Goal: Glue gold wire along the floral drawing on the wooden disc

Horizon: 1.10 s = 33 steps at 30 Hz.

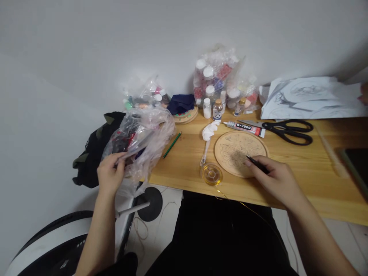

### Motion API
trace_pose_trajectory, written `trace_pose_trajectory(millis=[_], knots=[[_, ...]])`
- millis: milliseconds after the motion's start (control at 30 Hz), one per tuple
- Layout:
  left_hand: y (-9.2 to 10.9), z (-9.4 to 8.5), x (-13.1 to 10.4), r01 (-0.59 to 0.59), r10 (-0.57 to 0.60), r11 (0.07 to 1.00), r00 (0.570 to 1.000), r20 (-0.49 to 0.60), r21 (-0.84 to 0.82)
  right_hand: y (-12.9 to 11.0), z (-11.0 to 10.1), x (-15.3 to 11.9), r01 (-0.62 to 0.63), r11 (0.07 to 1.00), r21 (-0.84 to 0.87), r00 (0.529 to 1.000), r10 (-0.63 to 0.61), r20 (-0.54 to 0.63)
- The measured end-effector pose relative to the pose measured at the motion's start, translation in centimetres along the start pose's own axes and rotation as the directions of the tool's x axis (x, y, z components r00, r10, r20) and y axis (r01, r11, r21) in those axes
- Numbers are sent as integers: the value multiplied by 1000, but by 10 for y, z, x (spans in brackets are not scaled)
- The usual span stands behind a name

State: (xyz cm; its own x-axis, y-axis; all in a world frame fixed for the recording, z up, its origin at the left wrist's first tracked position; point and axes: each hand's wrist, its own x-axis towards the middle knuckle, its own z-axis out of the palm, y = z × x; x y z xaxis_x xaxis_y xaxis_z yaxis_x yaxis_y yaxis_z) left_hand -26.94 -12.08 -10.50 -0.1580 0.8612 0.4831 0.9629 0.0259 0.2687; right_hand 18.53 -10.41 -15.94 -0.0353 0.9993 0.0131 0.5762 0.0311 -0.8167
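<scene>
At the table's left end my left hand [111, 173] is closed on the edge of a clear plastic bag [155, 128]. Red and dark items show through the crumpled film. My right hand [274, 174] pinches a slim black pointed tool [258, 165]; I cannot make out its exact kind. Its tip is over a round wooden board [227, 153] with line drawings on it. Beside the board lies a spool of golden wire [212, 174], its loose end trailing over the front edge. A dark green pencil [172, 145] lies between the bag and the spool.
Behind the board are a B-7000 glue tube [244, 128], black-handled scissors [287, 128], small bottles [217, 110] and bags of jars [215, 74]. Drawn sheets [310, 96] lie at back right, a dark device [356, 165] at the right edge. Another person's hand [364, 92] shows there.
</scene>
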Motion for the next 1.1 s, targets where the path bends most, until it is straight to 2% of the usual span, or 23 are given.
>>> trace_pose_trajectory(millis=[67,133,200,233,267,300,333,400,500,600,700,767,833,933,1033,1100], knots=[[5,-7,13,70,-68,998,979,-194,2,-1,-1,0,-1,1000,3,1000,1,0],[9,-19,35,128,-124,992,920,-372,-13,0,-2,0,-2,1000,-3,1000,2,0],[11,-33,64,164,-162,986,864,-477,-37,0,-2,0,-3,1000,-10,1000,3,-1],[10,-38,80,199,-212,977,878,-429,-74,1,-2,0,-4,1000,-15,1000,4,-3],[9,-42,95,255,-269,963,912,-309,-86,1,-2,1,-4,1000,-19,1000,3,-1],[8,-44,108,300,-303,953,948,-94,-47,1,-1,1,0,1000,-19,1000,0,2],[7,-43,120,302,-300,953,952,59,-30,0,-1,2,3,1000,-17,1000,-3,5],[6,-36,136,278,-266,961,924,276,-4,-2,-1,3,8,1000,-11,1000,-8,14],[9,-18,146,200,-201,979,891,407,45,-5,-1,3,-1,1000,0,1000,1,16],[14,-12,151,142,-170,985,869,465,95,-5,-3,3,-10,1000,-4,1000,10,16],[14,-24,157,109,-172,982,857,485,154,-2,-4,2,-16,1000,-24,1000,16,12],[8,-35,161,87,-173,976,870,462,202,-1,-5,2,-16,999,-34,1000,17,8],[0,-39,164,21,-122,973,894,432,231,-3,-4,3,-5,999,-33,1000,5,3],[-11,-27,166,-69,5,987,916,401,147,-7,-3,4,24,999,-31,1000,-24,4],[-11,-6,162,-45,-2,987,954,300,151,-10,-2,5,49,998,-42,999,-49,13],[1,1,150,-45,22,980,993,117,192,-9,-2,4,63,997,-35,998,-63,9]])
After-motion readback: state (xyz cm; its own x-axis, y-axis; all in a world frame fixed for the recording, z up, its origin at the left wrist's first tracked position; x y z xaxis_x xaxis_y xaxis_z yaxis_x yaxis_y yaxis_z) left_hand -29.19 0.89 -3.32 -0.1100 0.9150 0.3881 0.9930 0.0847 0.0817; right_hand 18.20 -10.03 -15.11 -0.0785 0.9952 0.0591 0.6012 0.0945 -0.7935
